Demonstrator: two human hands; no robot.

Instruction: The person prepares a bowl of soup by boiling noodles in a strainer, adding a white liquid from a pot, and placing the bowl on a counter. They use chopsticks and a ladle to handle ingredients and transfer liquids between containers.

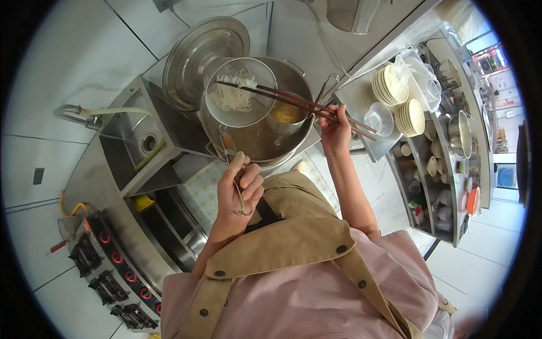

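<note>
My left hand [240,186] grips the handle of a wire-mesh strainer [262,114], holding its round basket over a large steel pot [258,146]. White noodles [230,98] lie in the mesh. A pair of long dark wooden chopsticks [296,101] is held in my right hand [336,127], their tips at the noodles. Brownish liquid fills the pot below. Partly behind the strainer's rim, a smaller round metal container [292,123] with yellowish contents sits within the pot at the right.
A large steel lid [205,55] leans behind the pot. To the left are a steel sink [127,146] with a faucet [80,114] and gas burners [108,286]. Stacked pale bowls [408,118] and a clear plastic bowl [378,118] stand on the right counter. Part of another person [442,322] shows lower right.
</note>
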